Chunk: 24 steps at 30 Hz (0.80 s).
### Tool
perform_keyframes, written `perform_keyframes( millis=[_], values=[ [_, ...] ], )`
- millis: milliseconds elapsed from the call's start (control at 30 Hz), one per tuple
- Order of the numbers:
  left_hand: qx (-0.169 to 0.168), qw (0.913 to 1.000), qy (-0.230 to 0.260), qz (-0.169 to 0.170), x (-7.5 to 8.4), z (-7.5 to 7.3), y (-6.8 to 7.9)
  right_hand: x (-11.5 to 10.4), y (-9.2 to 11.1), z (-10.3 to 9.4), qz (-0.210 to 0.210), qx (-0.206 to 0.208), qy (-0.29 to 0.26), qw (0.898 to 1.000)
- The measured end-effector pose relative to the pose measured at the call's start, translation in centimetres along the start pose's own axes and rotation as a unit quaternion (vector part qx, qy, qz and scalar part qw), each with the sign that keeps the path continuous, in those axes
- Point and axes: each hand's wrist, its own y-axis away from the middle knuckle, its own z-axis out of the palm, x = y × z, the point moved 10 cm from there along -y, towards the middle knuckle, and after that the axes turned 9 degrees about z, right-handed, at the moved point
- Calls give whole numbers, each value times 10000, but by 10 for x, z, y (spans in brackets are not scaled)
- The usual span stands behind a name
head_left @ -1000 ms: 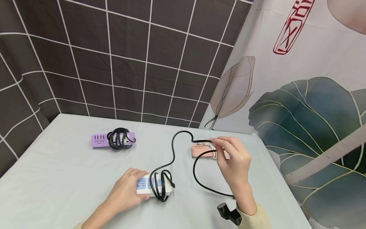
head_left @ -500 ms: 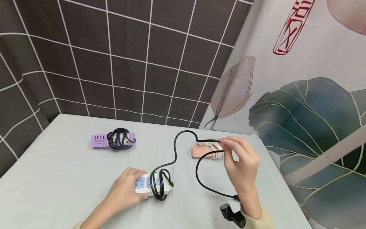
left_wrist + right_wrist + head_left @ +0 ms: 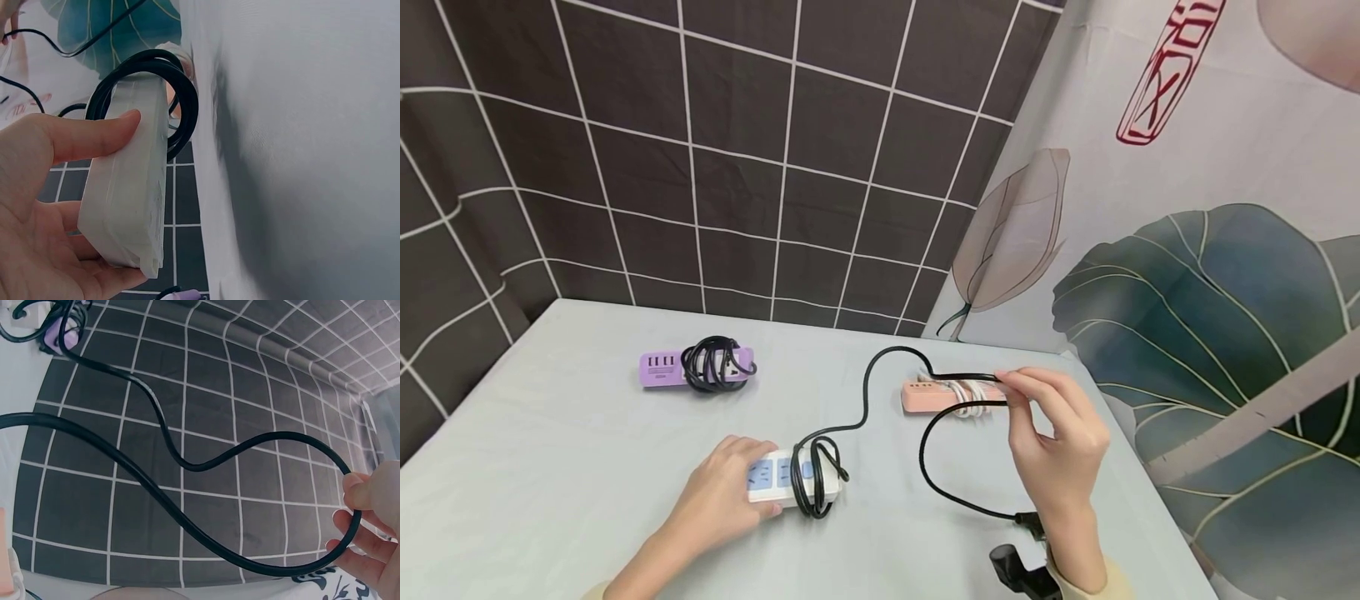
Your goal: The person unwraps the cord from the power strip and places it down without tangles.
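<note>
In the head view my left hand (image 3: 718, 492) grips the left end of a white power strip (image 3: 762, 475) with blue socket panels. Its thumb lies along one side of the strip (image 3: 128, 181) in the left wrist view, the fingers on the other. A few loops of black cord (image 3: 805, 487) wrap the strip's right part. From there the loose cord runs in a curve to my right hand (image 3: 1063, 450), which pinches it between thumb and fingers, as the right wrist view also shows. The cord's black plug (image 3: 1028, 522) hangs beside the right wrist, partly hidden.
A purple power strip (image 3: 662, 369) wound with black cord lies at the back left of the white-covered table (image 3: 587, 467). A peach power strip (image 3: 925, 397) with white cord lies behind the right hand's cord. Dark gridded cloth (image 3: 737, 192) stands behind the table.
My right hand has moved right and slightly down, drawing the cord with it. The left hand and white power strip have shifted a little left. The purple and peach strips have stayed put.
</note>
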Motion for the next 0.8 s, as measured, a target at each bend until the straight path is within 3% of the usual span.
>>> perform_keyframes(
  millis=[433, 800],
  values=[
    [173, 9998, -99, 16, -7, -9, 0, 15, 3, -19, 266, 120, 44, 9996],
    [417, 9990, -40, -132, -16, -19, 2, 29, 14, -20, 351, -158, 109, 9992]
  ],
)
